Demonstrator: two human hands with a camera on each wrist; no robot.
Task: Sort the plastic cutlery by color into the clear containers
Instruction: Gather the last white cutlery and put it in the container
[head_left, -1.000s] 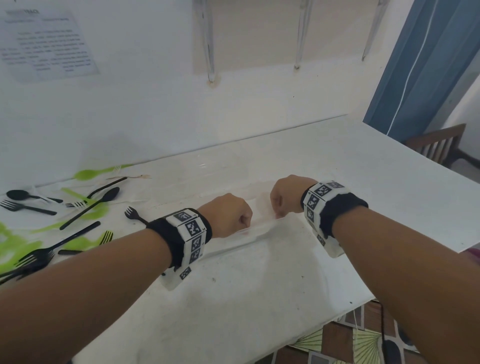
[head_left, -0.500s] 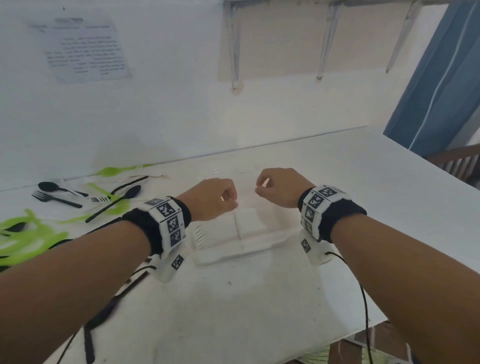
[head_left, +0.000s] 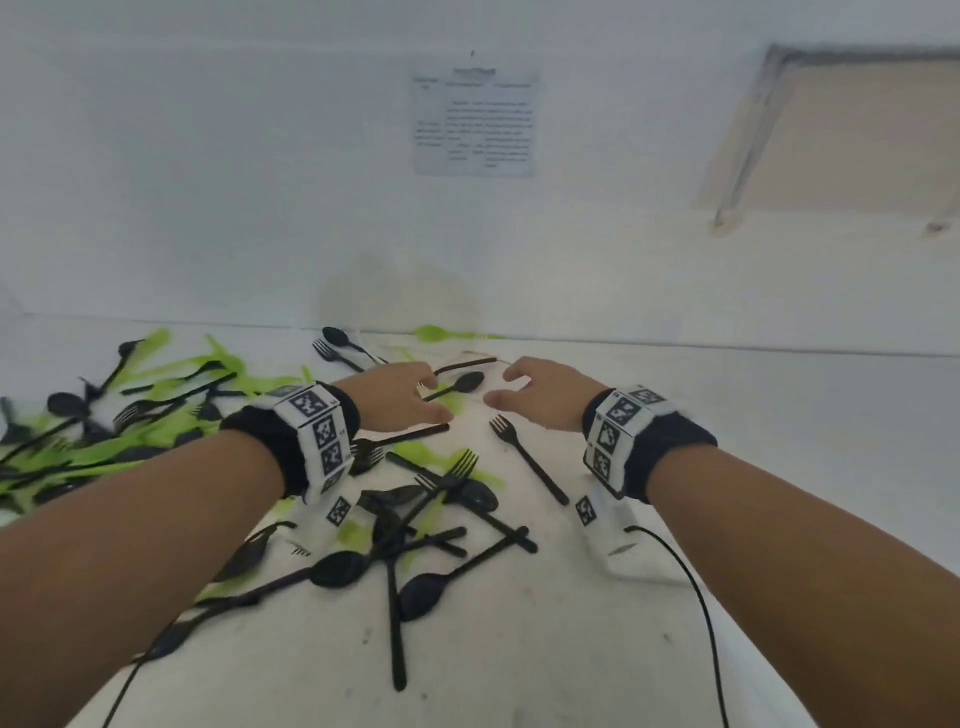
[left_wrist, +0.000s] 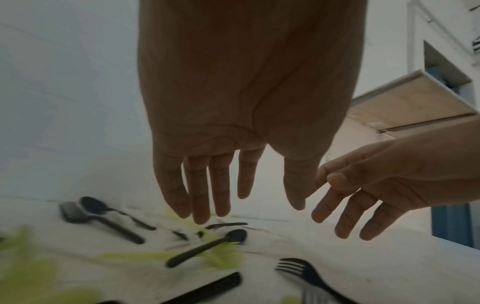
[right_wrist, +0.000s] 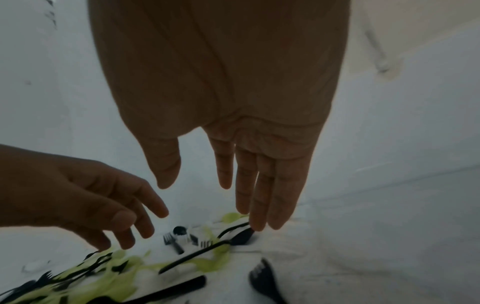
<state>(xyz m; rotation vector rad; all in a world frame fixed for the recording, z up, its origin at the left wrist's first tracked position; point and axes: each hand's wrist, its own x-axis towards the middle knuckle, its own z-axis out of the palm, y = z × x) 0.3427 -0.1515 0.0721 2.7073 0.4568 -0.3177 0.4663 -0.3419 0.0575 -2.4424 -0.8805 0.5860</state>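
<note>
Blurring smears the green cutlery at the left into streaks, and the left forearm hides part of the pile. Black forks and spoons lie tangled with the green pieces across the white table, thickest on the left and near the middle. One black spoon lies between the two hands, and a black fork sits alone just under the right hand. Both it and the left hand hover above the table with fingers spread and relaxed, holding nothing.
</note>
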